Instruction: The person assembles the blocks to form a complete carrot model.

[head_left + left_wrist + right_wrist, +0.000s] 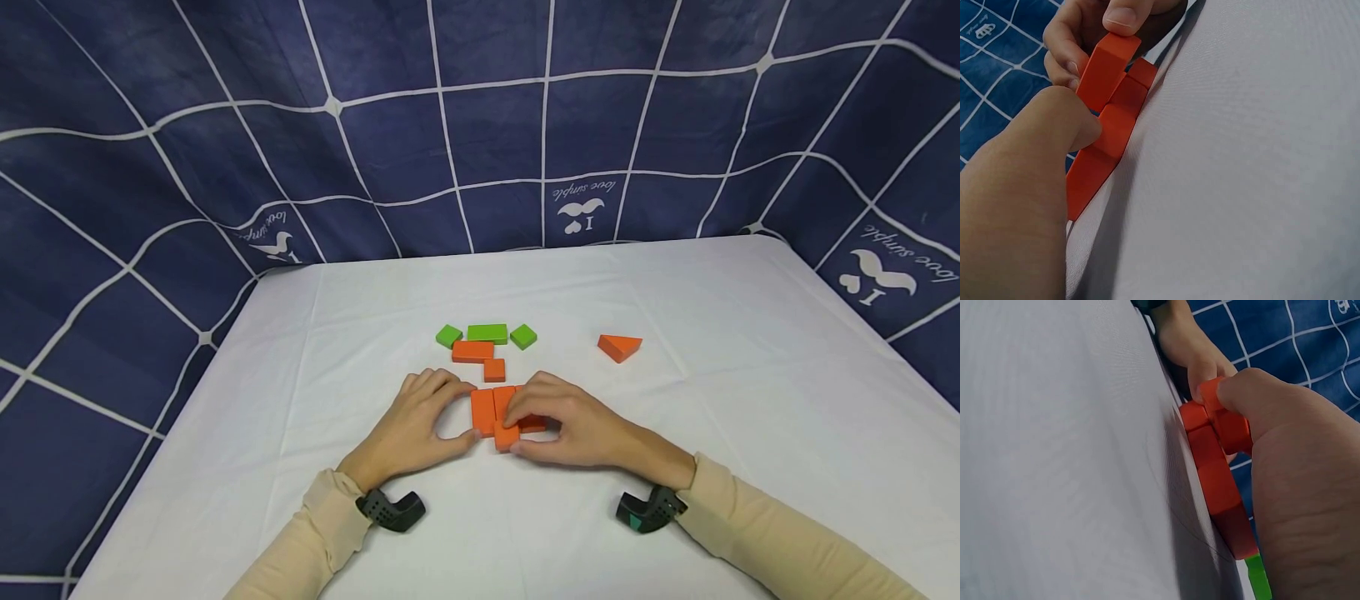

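Several orange blocks lie side by side in a row on the white cloth. At the row's left end, my left hand [423, 425] spans a rectangular orange block [482, 413], index fingertip at its far corner and thumb at its near corner. Between thumb and fingers, my right hand [566, 423] pinches another orange block [507, 437]. Both wrist views show this pinched block [1105, 72] raised over the row [1219, 487] and overlapping it. My right hand partly covers the row's right-hand block [534, 424].
Beyond the hands lie an orange rectangular block [472, 352], a small orange block [494, 370], a long green block [487, 334] and two small green blocks [449, 336]. An orange triangular block [619, 347] lies farther right. Blue gridded cloth [495, 133] hangs behind the table [750, 333].
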The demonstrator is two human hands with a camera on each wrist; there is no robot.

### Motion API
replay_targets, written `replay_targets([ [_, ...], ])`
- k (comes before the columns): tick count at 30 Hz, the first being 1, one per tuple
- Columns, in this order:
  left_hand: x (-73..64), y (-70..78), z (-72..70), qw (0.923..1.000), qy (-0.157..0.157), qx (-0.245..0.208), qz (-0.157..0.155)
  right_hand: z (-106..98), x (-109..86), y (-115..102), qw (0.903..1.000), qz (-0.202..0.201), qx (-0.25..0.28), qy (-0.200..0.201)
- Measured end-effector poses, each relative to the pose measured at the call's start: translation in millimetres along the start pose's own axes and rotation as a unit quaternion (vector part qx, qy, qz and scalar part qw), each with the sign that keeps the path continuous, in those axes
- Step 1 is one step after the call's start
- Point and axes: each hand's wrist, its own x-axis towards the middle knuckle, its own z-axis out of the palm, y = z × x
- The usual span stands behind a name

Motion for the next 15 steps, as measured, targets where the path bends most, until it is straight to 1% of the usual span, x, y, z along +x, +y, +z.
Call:
replay_targets([
  [4, 0.0, 0.0, 0.0, 1.0, 0.0, 0.001, 0.0, 0.6, 0.1, -0.4, 1.0, 0.0, 0.004, -0.002],
  [8, 0.0, -0.1, 0.3, 1.0, -0.001, 0.001, -0.001, 2.5, -0.2, -1.9, 0.9999, -0.01, 0.004, -0.006],
  [11, 0.0, 0.1, 0.2, 1.0, -0.002, 0.001, -0.003, 4.0, -0.1, -2.8, 0.9998, -0.019, -0.003, -0.008],
  [15, 0.2, 0.3, -0.3, 1.0, -0.002, 0.001, -0.003, 4.2, 0.5, -3.4, 0.9997, -0.017, -0.012, -0.01],
])
